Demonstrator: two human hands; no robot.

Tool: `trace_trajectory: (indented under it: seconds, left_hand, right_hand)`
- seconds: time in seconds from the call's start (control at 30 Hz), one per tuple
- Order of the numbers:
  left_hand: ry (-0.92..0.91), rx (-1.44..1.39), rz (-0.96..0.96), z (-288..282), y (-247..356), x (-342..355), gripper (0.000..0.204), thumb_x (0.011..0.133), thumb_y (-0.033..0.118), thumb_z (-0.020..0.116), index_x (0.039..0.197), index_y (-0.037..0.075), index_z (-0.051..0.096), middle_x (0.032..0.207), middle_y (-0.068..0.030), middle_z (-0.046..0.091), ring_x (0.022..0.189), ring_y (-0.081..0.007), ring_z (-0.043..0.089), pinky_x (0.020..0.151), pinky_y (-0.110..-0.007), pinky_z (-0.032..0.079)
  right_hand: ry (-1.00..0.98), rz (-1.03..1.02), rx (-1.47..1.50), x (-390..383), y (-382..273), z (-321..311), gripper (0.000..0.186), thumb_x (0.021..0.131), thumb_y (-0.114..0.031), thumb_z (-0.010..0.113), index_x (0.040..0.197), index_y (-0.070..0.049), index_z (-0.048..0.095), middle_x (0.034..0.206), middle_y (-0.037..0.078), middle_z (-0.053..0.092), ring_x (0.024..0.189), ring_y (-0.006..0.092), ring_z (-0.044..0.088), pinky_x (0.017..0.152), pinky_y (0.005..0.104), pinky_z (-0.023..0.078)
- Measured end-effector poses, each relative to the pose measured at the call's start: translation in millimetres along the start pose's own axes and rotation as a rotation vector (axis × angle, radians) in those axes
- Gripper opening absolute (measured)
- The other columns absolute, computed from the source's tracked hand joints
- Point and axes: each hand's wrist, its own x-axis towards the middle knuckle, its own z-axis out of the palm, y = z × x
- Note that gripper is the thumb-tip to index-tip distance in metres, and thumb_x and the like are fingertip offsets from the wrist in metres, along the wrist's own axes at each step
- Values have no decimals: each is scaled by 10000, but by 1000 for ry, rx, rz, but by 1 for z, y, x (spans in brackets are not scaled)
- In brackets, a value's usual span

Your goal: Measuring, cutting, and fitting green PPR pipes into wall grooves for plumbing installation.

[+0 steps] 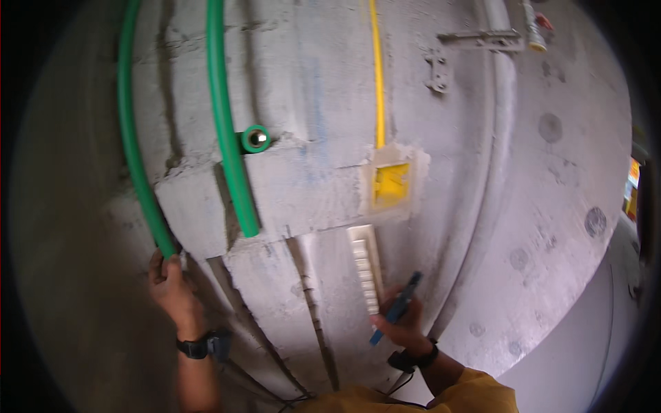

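Note:
My left hand [169, 288] has its fingers closed round the lower end of the left green pipe [130, 138], which runs down the wall. In my right hand [405, 323] is a slim blue and black marker-like tool [398, 307], tilted with its dark end up. A cream strip with a row of raised pale squares [365, 265] reaches up from the same hand; I cannot tell whether the fingers hold it too. A second green pipe [224, 117] ends lower down between the hands. Near it a short green fitting with a metal-lined opening [255, 139] sticks out.
Rough grey wall blocks [275, 289] have vertical grooves cut in them. A yellow conduit [379, 76] runs down to a yellow recessed box [392, 184]. Upper right are a metal bracket [482, 40] and a large vertical pipe [501, 103].

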Motion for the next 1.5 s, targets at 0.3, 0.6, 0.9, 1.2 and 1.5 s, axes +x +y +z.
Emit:
trace_trajectory:
  seconds: [0.3,0.6,0.9,1.2,1.5]
  left_hand:
    - [22,-115,-35,-6,9,-3,265,855,-12,624,1099,9,525,742,62,457,608,-16,422,499,-186,338]
    - [61,-211,61,-43,28,1,277,807,-72,621,1004,51,471,765,36,465,681,-39,444,621,-205,379]
    - [25,-144,159,-57,27,2,273,808,-32,614,974,94,437,709,23,504,495,-40,429,422,-213,345]
    - [20,-219,88,-50,26,-3,335,803,-35,643,1014,105,424,770,15,567,532,-34,457,429,-196,355]
    - [7,-186,81,-45,22,-4,326,809,-25,647,1011,96,421,738,17,554,545,-33,451,437,-200,352]
  right_hand:
    - [-98,-792,-441,129,-202,44,503,667,-213,865,1034,-29,574,609,-70,488,556,65,484,564,238,420]
    - [-105,-751,-120,227,-336,214,472,722,-286,830,988,26,595,760,59,648,659,144,642,603,298,535]
    - [-274,-430,-655,254,-330,273,354,677,-259,789,847,29,675,775,123,687,668,222,683,612,348,558]
    - [-364,-675,-1177,236,-292,309,417,617,-225,747,973,-16,686,951,184,702,919,340,686,805,397,552]
    - [-514,-451,-685,241,-332,247,429,668,-326,793,922,-3,669,838,131,680,760,244,668,675,335,523]
